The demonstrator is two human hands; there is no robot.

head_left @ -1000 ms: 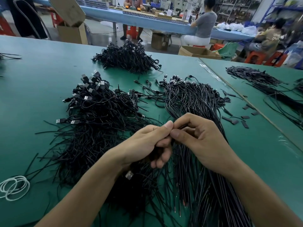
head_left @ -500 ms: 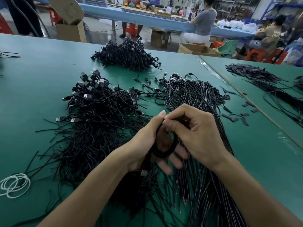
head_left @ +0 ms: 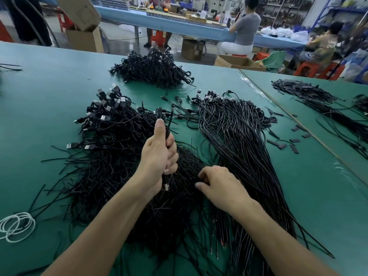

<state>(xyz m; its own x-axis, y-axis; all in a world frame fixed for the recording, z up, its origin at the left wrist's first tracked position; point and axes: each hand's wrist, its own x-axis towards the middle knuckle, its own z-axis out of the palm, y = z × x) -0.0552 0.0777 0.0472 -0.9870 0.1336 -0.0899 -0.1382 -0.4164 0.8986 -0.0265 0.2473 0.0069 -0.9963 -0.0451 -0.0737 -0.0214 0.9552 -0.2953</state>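
Left hand (head_left: 159,156): fingers wrapped tight round folded cable (head_left: 169,124), held above tangled pile (head_left: 111,166) on table (head_left: 39,86). Right hand (head_left: 221,188): fingers curled into straight cables (head_left: 239,136), grip unclear. Risk: neighbouring strands snag, dragging extras; folded cable springs loose.

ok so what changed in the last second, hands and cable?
The right hand let go of the coiled black cable and dropped back onto the heap of black USB cables, fingers curled; whether it grips anything is unclear. The left hand now grips the cable alone, thumb up, a little further forward. Unchanged: the heap, the straight cable bundle, the white cord loops.
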